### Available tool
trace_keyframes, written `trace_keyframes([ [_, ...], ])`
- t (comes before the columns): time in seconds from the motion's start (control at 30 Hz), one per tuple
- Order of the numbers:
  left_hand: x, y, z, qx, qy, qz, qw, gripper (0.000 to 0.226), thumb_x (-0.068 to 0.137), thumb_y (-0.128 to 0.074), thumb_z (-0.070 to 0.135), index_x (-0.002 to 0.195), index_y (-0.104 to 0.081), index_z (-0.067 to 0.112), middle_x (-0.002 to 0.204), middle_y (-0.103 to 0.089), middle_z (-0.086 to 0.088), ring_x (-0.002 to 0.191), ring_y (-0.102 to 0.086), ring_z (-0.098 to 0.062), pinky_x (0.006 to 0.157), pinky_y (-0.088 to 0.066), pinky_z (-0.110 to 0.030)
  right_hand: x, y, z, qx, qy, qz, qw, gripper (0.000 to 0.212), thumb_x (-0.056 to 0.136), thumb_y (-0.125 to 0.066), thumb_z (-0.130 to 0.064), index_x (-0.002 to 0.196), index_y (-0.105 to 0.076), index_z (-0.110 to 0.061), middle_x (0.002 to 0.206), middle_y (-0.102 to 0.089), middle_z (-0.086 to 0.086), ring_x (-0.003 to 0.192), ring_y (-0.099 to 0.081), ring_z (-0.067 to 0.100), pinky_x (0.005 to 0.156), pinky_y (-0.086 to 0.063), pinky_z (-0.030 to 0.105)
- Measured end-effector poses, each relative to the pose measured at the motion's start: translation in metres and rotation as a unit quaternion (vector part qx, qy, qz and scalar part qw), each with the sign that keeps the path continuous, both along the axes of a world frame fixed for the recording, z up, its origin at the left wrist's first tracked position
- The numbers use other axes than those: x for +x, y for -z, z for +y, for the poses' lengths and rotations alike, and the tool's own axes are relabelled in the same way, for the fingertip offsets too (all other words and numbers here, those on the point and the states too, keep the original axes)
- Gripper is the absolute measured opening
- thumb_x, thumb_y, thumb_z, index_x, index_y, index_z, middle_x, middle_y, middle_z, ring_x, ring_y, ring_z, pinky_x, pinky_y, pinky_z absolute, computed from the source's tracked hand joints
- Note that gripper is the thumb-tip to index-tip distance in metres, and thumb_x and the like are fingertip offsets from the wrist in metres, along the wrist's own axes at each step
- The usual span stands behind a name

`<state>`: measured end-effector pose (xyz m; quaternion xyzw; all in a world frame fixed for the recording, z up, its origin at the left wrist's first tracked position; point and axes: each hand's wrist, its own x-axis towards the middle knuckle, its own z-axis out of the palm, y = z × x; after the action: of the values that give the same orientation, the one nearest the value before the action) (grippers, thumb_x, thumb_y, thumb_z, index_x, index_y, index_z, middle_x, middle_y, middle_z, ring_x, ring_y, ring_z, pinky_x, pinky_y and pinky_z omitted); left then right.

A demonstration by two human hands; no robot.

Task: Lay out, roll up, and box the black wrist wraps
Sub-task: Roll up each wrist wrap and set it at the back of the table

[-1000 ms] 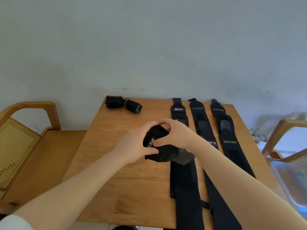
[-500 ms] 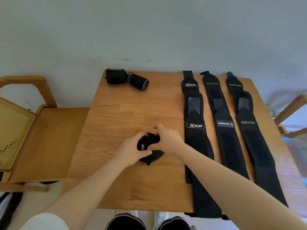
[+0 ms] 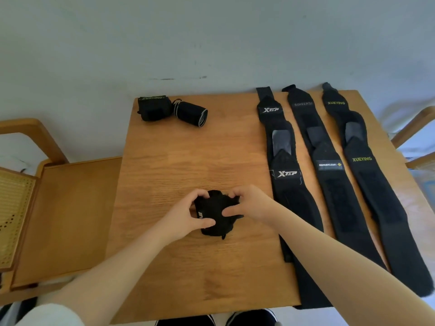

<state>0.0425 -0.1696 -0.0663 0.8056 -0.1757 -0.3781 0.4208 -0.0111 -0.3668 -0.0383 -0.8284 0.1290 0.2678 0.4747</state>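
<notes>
While L hand [image 3: 186,220] & R hand [image 3: 249,204] grip it, rolled wrap [image 3: 215,214] rests on table [image 3: 176,161].

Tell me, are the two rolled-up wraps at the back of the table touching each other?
Touching. In the head view the boxy roll and the striped roll press together, with no wood showing between them.

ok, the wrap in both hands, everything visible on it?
The rolled wrist wrap is a black fabric bundle, compact and lumpy, with a white logo fragment on its left side and a small tail poking out below. It sits at mid-table, apart from the flat wraps. The left hand and right hand grip it from either side.
</notes>
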Motion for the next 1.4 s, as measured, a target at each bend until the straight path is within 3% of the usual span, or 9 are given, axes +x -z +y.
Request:
trace_keyframes([
  [0.1, 0.008, -0.002, -0.005, -0.024, 0.024, -0.087, 0.996, 0.045, 0.073, -0.080, 0.018, 0.096, -0.047, 0.039, 0.108, -0.053, 0.019, 0.099, -0.050, 0.001, 0.086, -0.041, -0.021, -0.001, -0.008, 0.007, -0.255, -0.104, -0.179, 0.944, 0.011, 0.079, -0.071, -0.034, 0.083, -0.065, -0.027, 0.110, -0.065, -0.010, 0.126, -0.045, 0.014, 0.115, 0.005, 0.055],
  [0.3, 0.018, 0.003, -0.004, -0.026, 0.124, -0.257, 0.958, 0.034, 0.075, -0.071, 0.041, 0.102, -0.057, 0.025, 0.133, -0.041, 0.015, 0.122, -0.034, -0.007, 0.105, -0.028, -0.031, -0.018, 0.014, 0.022, -0.455, -0.137, -0.393, 0.787, 0.020, 0.060, -0.084, -0.024, 0.070, -0.068, -0.018, 0.094, -0.072, 0.004, 0.107, -0.060, 0.028, 0.109, -0.014, 0.061],
  [0.53, 0.013, -0.013, 0.015, -0.013, -0.020, -0.067, 0.997, 0.005, 0.090, -0.060, 0.027, 0.093, -0.057, 0.023, 0.108, -0.059, 0.018, 0.103, -0.057, -0.007, 0.087, -0.047, -0.026, -0.027, 0.023, 0.062, -0.481, -0.162, -0.460, 0.728, 0.006, 0.074, -0.065, -0.013, 0.073, -0.067, -0.018, 0.096, -0.071, 0.005, 0.105, -0.061, 0.024, 0.111, -0.017, 0.053],
  [0.6, 0.010, -0.014, 0.015, 0.005, -0.053, 0.005, 0.999, 0.030, 0.082, -0.071, 0.025, 0.103, -0.051, 0.026, 0.110, -0.056, 0.015, 0.102, -0.056, -0.008, 0.084, -0.049, -0.028, -0.030, 0.025, 0.070, -0.492, -0.166, -0.465, 0.717, 0.011, 0.077, -0.059, -0.013, 0.074, -0.067, -0.019, 0.097, -0.070, 0.004, 0.105, -0.061, 0.024, 0.110, -0.022, 0.053],
  [0.7, 0.008, -0.016, 0.012, -0.013, -0.092, 0.084, 0.992, 0.043, 0.079, -0.074, 0.021, 0.114, -0.050, 0.029, 0.107, -0.055, 0.012, 0.096, -0.056, -0.007, 0.077, -0.051, -0.024, -0.032, 0.025, 0.071, -0.489, -0.174, -0.442, 0.732, 0.008, 0.076, -0.062, -0.015, 0.075, -0.068, -0.020, 0.097, -0.069, 0.002, 0.107, -0.061, 0.026, 0.108, -0.025, 0.056],
  [0.83, 0.001, -0.013, 0.017, 0.014, -0.028, -0.040, 0.999, 0.039, 0.079, -0.072, 0.015, 0.107, -0.051, 0.031, 0.097, -0.051, 0.020, 0.092, -0.052, -0.005, 0.063, -0.035, -0.009, -0.029, 0.010, 0.058, -0.410, -0.203, -0.354, 0.815, 0.024, 0.063, -0.082, -0.020, 0.082, -0.067, -0.017, 0.095, -0.066, 0.003, 0.097, -0.065, 0.027, 0.083, -0.053, 0.043],
  [0.97, -0.004, -0.006, 0.027, 0.020, 0.025, -0.099, 0.995, 0.042, 0.080, -0.072, 0.016, 0.106, -0.048, 0.039, 0.101, -0.052, 0.022, 0.084, -0.056, -0.005, 0.068, -0.046, -0.016, -0.033, -0.002, 0.043, -0.267, -0.165, -0.279, 0.908, 0.015, 0.079, -0.073, -0.018, 0.093, -0.067, -0.016, 0.094, -0.064, 0.000, 0.088, -0.059, 0.021, 0.073, -0.041, 0.029],
  [1.17, 0.001, 0.007, 0.036, -0.007, 0.094, -0.157, 0.983, 0.041, 0.079, -0.072, 0.017, 0.109, -0.051, 0.034, 0.108, -0.054, 0.017, 0.098, -0.049, -0.004, 0.079, -0.035, -0.007, -0.041, 0.008, 0.053, -0.047, -0.057, -0.225, 0.972, 0.021, 0.089, -0.062, -0.012, 0.110, -0.065, -0.012, 0.118, -0.063, -0.002, 0.116, -0.050, 0.002, 0.093, -0.035, 0.006],
  [1.4, 0.011, 0.010, 0.039, -0.020, 0.151, -0.176, 0.972, 0.042, 0.082, -0.069, 0.014, 0.112, -0.047, 0.034, 0.111, -0.051, 0.019, 0.104, -0.048, -0.001, 0.087, -0.033, -0.007, -0.030, 0.012, 0.064, -0.107, 0.070, -0.178, 0.976, 0.003, 0.094, -0.056, -0.022, 0.092, -0.054, -0.021, 0.083, -0.063, -0.004, 0.076, -0.059, 0.010, 0.064, -0.046, 0.023],
])
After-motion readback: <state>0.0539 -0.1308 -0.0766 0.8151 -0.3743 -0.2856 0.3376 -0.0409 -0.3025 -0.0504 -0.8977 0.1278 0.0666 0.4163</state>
